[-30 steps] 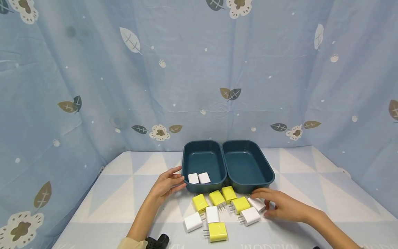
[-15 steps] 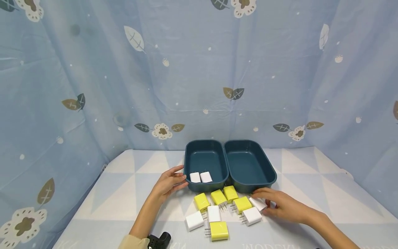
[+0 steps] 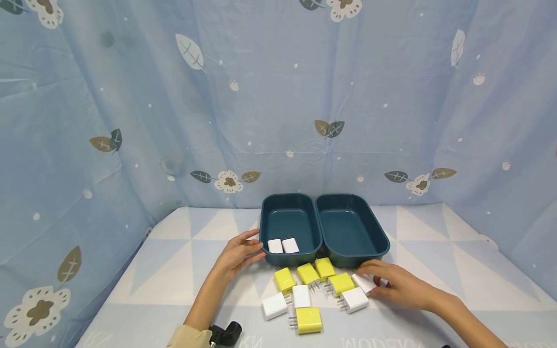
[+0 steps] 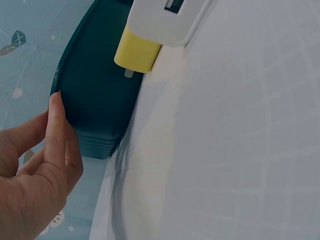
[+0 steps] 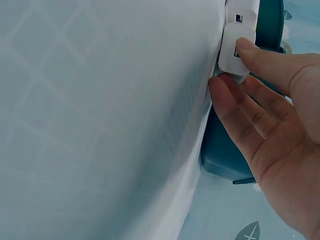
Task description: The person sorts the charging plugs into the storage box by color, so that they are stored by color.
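Note:
At the outer left corner of the left dark teal bin (image 3: 290,260), my left hand (image 3: 238,252) touches the rim and wall with its fingertips. In the left wrist view its fingers lie against the bin wall (image 4: 102,115). My right hand (image 3: 398,285) pinches a white USB wall charger (image 3: 364,284) between thumb and fingers, just in front of the right teal bin (image 3: 348,227). The right wrist view has the thumb on that charger (image 5: 234,52), near its USB port, with fingertips at its lower end. Two white chargers (image 3: 290,245) lie inside the left bin.
Several yellow chargers (image 3: 308,274) and white chargers (image 3: 274,306) lie loose on the patterned cloth (image 3: 209,222) before the bins, prongs pointing various ways. One white charger (image 3: 354,299) sits close by the pinched one. Behind the bins hangs a blue curtain (image 3: 278,96).
The head view has shifted slightly, so everything sits a little further right. Both hands keep their places at the left bin and the white charger; the bins and chargers have not visibly moved.

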The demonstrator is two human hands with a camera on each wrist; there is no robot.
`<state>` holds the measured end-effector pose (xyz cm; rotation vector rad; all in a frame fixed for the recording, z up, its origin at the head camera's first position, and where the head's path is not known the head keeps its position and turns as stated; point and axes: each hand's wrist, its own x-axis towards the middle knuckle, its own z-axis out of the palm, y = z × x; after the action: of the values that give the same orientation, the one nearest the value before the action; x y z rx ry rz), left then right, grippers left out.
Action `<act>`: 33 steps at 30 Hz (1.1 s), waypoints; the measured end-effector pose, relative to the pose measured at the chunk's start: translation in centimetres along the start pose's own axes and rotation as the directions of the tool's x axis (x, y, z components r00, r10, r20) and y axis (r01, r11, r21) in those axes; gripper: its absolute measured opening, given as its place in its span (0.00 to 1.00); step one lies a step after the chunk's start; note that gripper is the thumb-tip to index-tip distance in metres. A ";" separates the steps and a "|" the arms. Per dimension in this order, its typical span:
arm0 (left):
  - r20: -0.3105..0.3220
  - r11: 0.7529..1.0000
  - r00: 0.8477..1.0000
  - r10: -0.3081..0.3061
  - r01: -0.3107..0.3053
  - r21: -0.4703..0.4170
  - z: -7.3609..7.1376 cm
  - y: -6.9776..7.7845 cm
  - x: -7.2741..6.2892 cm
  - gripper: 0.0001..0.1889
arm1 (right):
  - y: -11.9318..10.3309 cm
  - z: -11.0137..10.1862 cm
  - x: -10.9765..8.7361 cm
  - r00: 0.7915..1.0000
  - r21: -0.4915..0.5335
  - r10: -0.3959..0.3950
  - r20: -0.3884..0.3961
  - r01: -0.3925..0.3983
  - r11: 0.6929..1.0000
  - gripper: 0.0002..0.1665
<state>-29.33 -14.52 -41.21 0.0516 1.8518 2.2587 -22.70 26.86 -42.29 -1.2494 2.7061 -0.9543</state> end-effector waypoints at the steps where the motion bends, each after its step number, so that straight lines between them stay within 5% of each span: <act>1: -0.001 1.000 1.000 0.000 0.000 0.001 0.0 0.0 0.0 0.29 | 0.0 0.0 -0.1 1.000 0.000 0.003 -0.003 -0.003 1.000 0.22; 15: 0.005 1.000 1.000 -0.006 0.006 -0.011 0.2 -0.1 0.1 0.30 | -0.3 -0.6 -1.1 0.998 -0.035 0.004 -0.055 -0.006 0.999 0.23; 23: -0.005 1.000 1.000 -0.004 0.004 -0.004 0.1 0.1 0.0 0.30 | -2.1 -1.7 -1.0 0.997 0.029 0.042 -0.057 -0.040 0.999 0.21; 33: -0.003 1.000 1.000 -0.008 0.008 -0.016 0.1 0.0 0.0 0.30 | -3.0 -1.7 0.4 0.972 -0.003 -0.071 -0.226 0.072 0.997 0.22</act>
<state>-29.35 -14.41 -41.24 0.0381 1.8319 2.2687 -21.30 25.97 -39.23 -1.3222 2.8393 -1.1786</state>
